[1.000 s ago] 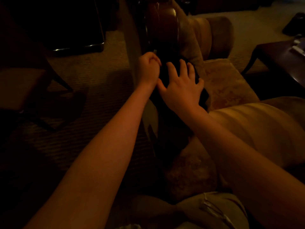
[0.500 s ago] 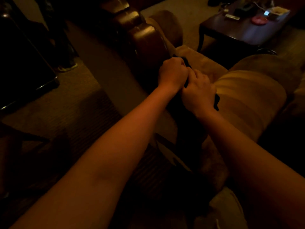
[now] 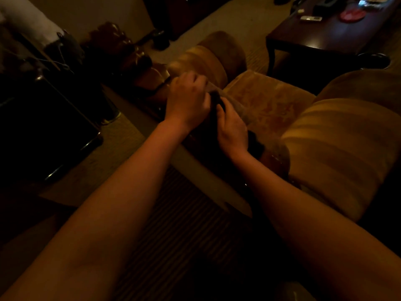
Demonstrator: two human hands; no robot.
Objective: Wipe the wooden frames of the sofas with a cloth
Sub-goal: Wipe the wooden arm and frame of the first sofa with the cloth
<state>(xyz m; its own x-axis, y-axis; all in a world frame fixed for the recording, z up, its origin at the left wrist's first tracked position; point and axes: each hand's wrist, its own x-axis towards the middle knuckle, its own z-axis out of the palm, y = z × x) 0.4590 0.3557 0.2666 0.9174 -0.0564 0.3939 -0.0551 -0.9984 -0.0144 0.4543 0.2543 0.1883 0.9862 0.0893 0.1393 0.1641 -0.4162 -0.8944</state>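
dark cloth (image 3: 219,118) lies bunched over the sofa's wooden frame (image 3: 152,81), both the left hand (image 3: 187,103) and right hand (image 3: 232,129) curling fingers around it, likely to press it along the top rail.

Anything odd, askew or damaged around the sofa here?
Nothing stands out. Both hands, left hand and right hand, hold a dark cloth on the sofa back's wooden frame. The picture is too dim to judge fine damage.

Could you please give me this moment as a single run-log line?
stage: wiping sofa frame | left hand: curled at dark cloth | right hand: grips cloth | wooden frame: beside hands | lighting: dim
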